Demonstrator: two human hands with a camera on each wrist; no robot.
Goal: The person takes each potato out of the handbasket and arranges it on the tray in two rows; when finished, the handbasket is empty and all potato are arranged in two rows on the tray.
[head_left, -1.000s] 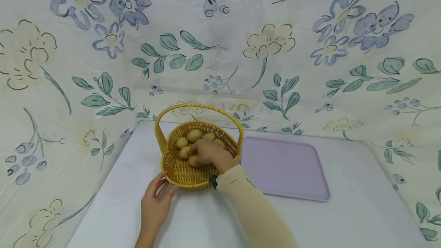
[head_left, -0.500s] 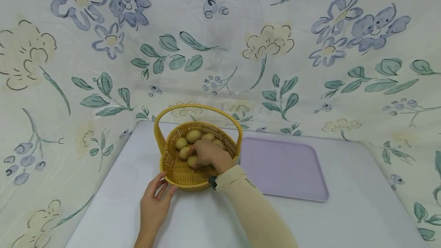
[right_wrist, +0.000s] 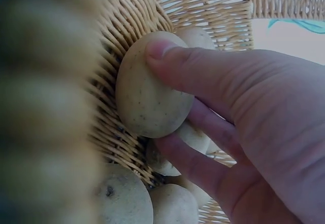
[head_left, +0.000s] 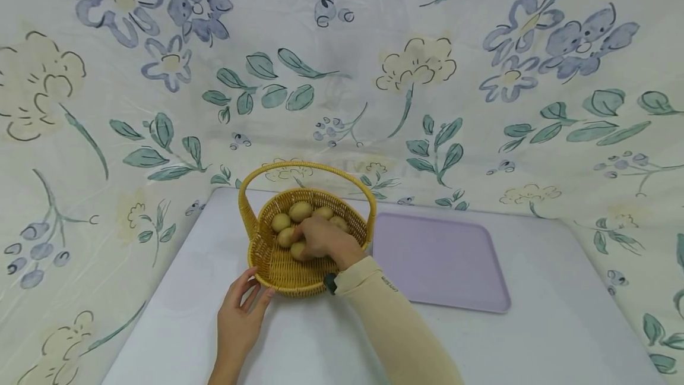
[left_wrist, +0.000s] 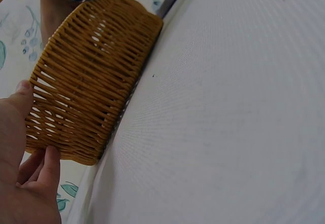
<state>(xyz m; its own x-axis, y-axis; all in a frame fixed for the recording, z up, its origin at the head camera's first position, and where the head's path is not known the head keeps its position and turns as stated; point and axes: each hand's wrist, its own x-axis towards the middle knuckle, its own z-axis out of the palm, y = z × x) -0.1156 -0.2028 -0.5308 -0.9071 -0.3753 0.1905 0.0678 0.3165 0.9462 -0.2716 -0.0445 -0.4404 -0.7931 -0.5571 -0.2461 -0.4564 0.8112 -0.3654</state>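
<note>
1. The worktop (head_left: 534, 337) is pale and plain, with flower-printed cloth (head_left: 481, 76) hanging behind it and at both sides.
2. A lilac tray (head_left: 443, 263) lies flat on the worktop just to the right of the basket, with nothing on it.
3. A woven yellow basket (head_left: 278, 269) with an arched handle (head_left: 304, 165) stands on the worktop left of the tray. It holds several small tan potatoes, clustered toward its far side.
4. The right hand (head_left: 323, 239), in a cream sleeve (head_left: 395, 325), reaches inside the basket. The right wrist view shows its thumb and fingers curled round one potato (right_wrist: 150, 89), which is pressed against the basket's inner wall; other potatoes (right_wrist: 122, 198) lie beneath it.
5. The left hand (head_left: 240, 319) rests on the worktop at the basket's near left edge, fingers fairly straight and spread; the left wrist view shows the thumb and a fingertip touching the outside of the weave.
6. Compared with a second ago, almost nothing differs: basket, tray and left hand sit where they were, and the right hand remains in the basket on the same potato.
</note>
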